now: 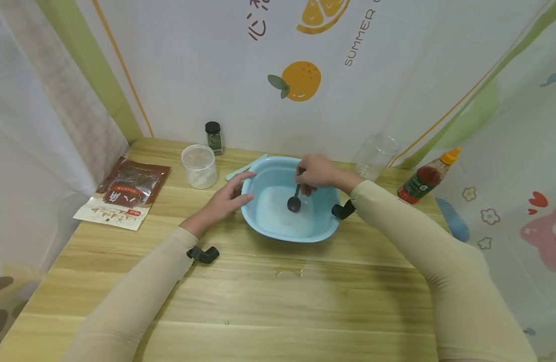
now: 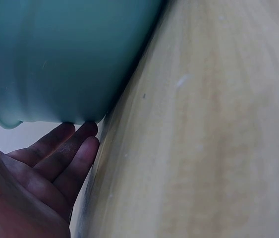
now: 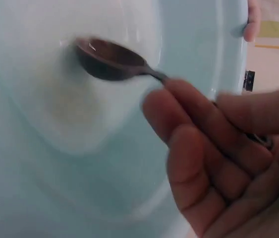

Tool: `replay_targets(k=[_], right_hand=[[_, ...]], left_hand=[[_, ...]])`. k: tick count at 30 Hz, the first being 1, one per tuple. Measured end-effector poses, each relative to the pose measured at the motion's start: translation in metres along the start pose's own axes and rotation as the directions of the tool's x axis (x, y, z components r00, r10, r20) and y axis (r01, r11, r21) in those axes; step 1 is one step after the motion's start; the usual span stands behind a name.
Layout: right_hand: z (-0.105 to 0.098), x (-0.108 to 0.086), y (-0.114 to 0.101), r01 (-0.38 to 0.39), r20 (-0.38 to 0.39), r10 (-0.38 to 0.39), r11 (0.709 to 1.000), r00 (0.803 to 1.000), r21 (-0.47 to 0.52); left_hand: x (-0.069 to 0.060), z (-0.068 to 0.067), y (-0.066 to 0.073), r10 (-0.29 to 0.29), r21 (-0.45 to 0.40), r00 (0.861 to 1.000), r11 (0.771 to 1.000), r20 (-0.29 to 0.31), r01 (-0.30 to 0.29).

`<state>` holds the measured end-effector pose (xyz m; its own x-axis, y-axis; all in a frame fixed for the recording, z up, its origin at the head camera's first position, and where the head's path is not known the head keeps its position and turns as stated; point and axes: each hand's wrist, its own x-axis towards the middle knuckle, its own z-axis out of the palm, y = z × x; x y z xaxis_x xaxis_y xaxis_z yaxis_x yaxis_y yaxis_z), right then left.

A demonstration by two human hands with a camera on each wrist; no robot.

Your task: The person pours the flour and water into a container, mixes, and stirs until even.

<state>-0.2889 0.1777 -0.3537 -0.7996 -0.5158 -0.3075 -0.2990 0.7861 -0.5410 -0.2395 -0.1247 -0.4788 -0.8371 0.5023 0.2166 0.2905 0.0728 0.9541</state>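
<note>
A light blue plastic basin [image 1: 259, 221] stands toward the back of the table. My left hand [image 1: 223, 201] holds its left rim, thumb and forefinger over the edge; in the left wrist view the other fingers [image 2: 82, 153] touch the basin's outer wall [image 2: 65, 59]. Over the basin's inside, my right hand [image 1: 320, 173] pinches the handle of a dark spoon [image 1: 294, 204]. In the right wrist view the spoon's bowl [image 3: 109, 59] looks shiny inside, above the basin's whitish bottom. What lies in the spoon is unclear.
Left of the basin are a clear jar [image 1: 199, 168] with white contents, a black-capped spice bottle [image 1: 213, 138], a pale blue utensil [image 1: 241, 170] and a brown packet [image 1: 128, 191]. Rightward stand a clear container [image 1: 377, 156] and a red sauce bottle [image 1: 427, 177]. Wet marks [image 1: 289, 272] show in front.
</note>
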Motion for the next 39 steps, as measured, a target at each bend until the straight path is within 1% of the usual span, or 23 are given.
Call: replay_targets(k=[2,4,6,7,9,12,14,15,17,20,22,24,26,29,31,33,36,38,39], right_hand=[[0.001,0.0,0.001,0.011,0.053,-0.012,1.0,0.999,0.015],[0.003,0.002,0.002,0.023,0.095,-0.028,0.998,0.995,0.051],[0.006,0.004,0.003,0.032,0.1,-0.041,0.995,0.994,0.09],[0.006,0.004,0.003,0.036,0.084,-0.044,0.994,0.996,0.102],[0.007,0.005,0.004,0.036,0.026,-0.039,0.995,0.999,0.095],[0.005,0.003,0.005,0.014,-0.062,-0.012,1.0,0.998,0.024],[0.002,0.001,0.006,-0.009,-0.082,0.005,0.999,0.997,-0.046],[0.001,-0.001,0.007,-0.02,-0.073,0.015,0.997,0.997,-0.07],[-0.001,-0.003,0.007,-0.031,-0.025,0.029,0.996,0.999,-0.087],[-0.001,-0.005,0.005,-0.031,0.064,0.034,0.999,0.997,-0.042],[0.0,-0.004,0.005,-0.038,0.085,0.038,0.999,0.996,-0.002],[0.0,-0.003,0.004,-0.044,0.056,0.043,0.999,0.997,0.012],[0.0,-0.001,0.005,-0.046,-0.007,0.046,0.999,0.999,-0.003],[-0.001,0.004,0.007,-0.048,-0.087,0.045,0.998,0.995,-0.03],[-0.001,0.009,0.008,-0.047,-0.112,0.043,0.999,0.993,-0.027],[0.002,0.013,0.007,-0.036,-0.118,0.036,0.999,0.992,0.003],[0.008,0.017,0.002,0.0,-0.088,0.007,0.996,0.996,0.084],[0.012,0.017,-0.002,0.035,-0.032,-0.031,0.991,0.999,0.13],[0.013,0.017,-0.003,0.045,0.008,-0.047,0.987,0.999,0.152]], left_hand=[[0.0,0.0,0.0,-0.002,0.006,1.0,1.0,-0.003,0.002],[0.0,0.0,-0.001,-0.001,0.012,1.0,1.0,-0.007,0.001],[0.0,-0.001,-0.002,0.001,0.015,1.0,1.0,-0.01,-0.001],[0.0,-0.001,-0.003,0.002,0.015,1.0,1.0,-0.01,-0.002],[0.0,-0.001,-0.005,0.004,0.013,1.0,1.0,-0.01,-0.004],[0.0,-0.001,-0.006,0.005,0.008,1.0,1.0,-0.008,-0.005],[0.0,-0.001,-0.005,0.004,0.009,1.0,1.0,-0.007,-0.004],[0.001,-0.001,-0.005,0.002,0.009,1.0,1.0,-0.007,-0.002],[0.001,-0.001,-0.003,-0.004,0.011,1.0,1.0,-0.005,0.004],[0.001,-0.001,-0.003,-0.007,0.006,1.0,1.0,0.001,0.007],[0.001,-0.001,-0.003,-0.006,0.002,1.0,1.0,0.004,0.006],[0.001,0.0,-0.004,-0.003,-0.001,1.0,1.0,0.006,0.003],[0.001,0.0,-0.004,-0.002,-0.002,1.0,1.0,0.005,0.002],[0.001,0.0,-0.004,-0.005,-0.001,1.0,1.0,0.005,0.005],[0.002,0.0,-0.003,-0.004,0.0,1.0,1.0,0.005,0.004],[0.002,0.0,-0.003,0.0,-0.001,1.0,1.0,0.006,0.0],[0.002,0.0,-0.003,0.013,-0.007,1.0,1.0,0.01,-0.013],[0.001,0.0,-0.003,0.019,-0.009,1.0,1.0,0.012,-0.019],[0.001,0.0,-0.003,0.021,-0.009,1.0,1.0,0.012,-0.021]])
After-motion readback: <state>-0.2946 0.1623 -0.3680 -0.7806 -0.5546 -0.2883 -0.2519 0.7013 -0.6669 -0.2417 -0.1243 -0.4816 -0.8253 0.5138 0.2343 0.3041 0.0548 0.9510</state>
